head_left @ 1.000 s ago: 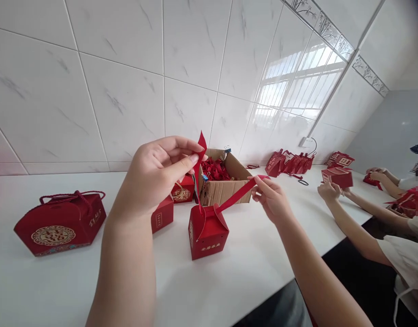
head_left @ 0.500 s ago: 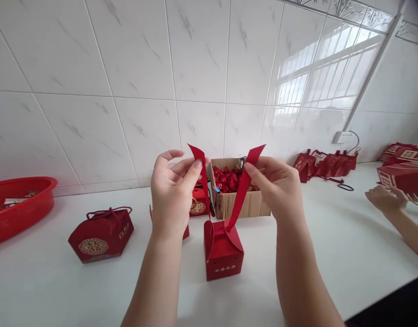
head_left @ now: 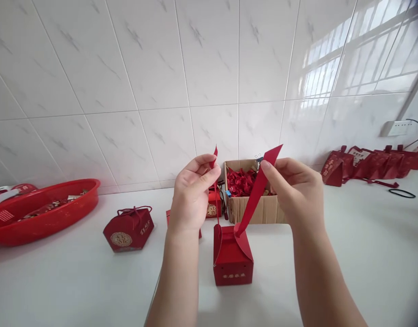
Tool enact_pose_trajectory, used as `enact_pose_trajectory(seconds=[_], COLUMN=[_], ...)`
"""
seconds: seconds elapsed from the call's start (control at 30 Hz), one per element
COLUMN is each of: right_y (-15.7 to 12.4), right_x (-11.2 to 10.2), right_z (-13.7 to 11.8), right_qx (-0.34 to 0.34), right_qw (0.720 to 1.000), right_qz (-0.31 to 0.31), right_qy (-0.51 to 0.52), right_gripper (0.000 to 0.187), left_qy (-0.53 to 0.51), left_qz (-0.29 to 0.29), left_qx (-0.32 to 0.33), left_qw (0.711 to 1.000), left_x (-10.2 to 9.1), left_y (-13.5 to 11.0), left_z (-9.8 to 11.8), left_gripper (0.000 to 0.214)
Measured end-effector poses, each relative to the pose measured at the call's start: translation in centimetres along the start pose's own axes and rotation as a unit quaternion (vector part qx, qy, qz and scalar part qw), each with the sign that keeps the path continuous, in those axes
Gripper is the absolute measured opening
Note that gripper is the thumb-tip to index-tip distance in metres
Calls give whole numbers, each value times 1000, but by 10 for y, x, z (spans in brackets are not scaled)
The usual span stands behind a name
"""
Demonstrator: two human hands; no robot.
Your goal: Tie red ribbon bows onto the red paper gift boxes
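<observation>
A small red gift box (head_left: 233, 268) with gold lettering stands upright on the white table, between my forearms. A red ribbon (head_left: 252, 200) rises from its top in two ends. My left hand (head_left: 195, 193) pinches the left end, which is turned edge-on and looks thin. The right end lies broad and flat between the thumb and fingers of my right hand (head_left: 293, 190), its slanted tip sticking up past the thumb. Both hands are above the box, apart from each other, and neither touches it. Part of another red box behind my left hand is hidden.
A cardboard box (head_left: 259, 210) of red ribbon pieces stands behind the gift box. To the left are a dark red box with a cord handle (head_left: 129, 231) and a red plastic basin (head_left: 66, 217). Several red pouches (head_left: 368, 164) and a black ring (head_left: 402, 194) lie at the right.
The view has swung left, so things appear further right and the co-worker's hand is out of sight. The left ribbon end has turned edge-on in my left hand. Both hands keep their pinch.
</observation>
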State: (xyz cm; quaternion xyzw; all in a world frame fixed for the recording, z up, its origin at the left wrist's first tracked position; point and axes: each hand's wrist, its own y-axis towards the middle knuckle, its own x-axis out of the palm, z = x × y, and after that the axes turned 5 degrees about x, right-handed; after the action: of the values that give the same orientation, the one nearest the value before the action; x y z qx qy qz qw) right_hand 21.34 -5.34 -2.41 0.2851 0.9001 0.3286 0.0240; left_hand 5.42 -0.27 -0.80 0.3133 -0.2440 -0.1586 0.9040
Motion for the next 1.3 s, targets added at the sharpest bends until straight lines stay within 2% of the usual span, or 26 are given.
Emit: enact_pose_trajectory(seconds=[0.1, 0.27, 0.43, 0.63, 0.87, 1.07, 1.2, 1.3], right_y=[1, 3, 4, 2, 2, 2, 0, -2], right_x=[1, -1, -3, -1, -1, -2, -2, -2], right_z=[1, 3, 5, 4, 6, 3, 5, 6], right_qx=[-10, 27, 40, 38, 38, 0, -41, -80], right_qw=[1000, 994, 990, 987, 988, 984, 993, 994], right_qz=[-1, -57, -57, -55, -61, -92, -51, -11], right_qy=[22, 93, 126, 145, 137, 153, 98, 72], right_gripper=[28, 35, 30, 13, 22, 18, 10, 24], left_qy=[9, -9, 8, 46, 48, 31, 41, 62], left_qz=[-17, -17, -6, 12, 14, 33, 55, 52], left_qx=[5, -48, -27, 14, 11, 30, 48, 50], left_qw=[1000, 999, 1000, 999, 999, 999, 996, 995], left_x=[3, 3, 1, 0, 0, -2, -4, -4], left_y=[-1, 2, 4, 1, 1, 0, 0, 0], left_z=[-1, 1, -1, -5, -4, -1, 2, 4], left_gripper=[16, 10, 12, 10, 6, 6, 5, 7])
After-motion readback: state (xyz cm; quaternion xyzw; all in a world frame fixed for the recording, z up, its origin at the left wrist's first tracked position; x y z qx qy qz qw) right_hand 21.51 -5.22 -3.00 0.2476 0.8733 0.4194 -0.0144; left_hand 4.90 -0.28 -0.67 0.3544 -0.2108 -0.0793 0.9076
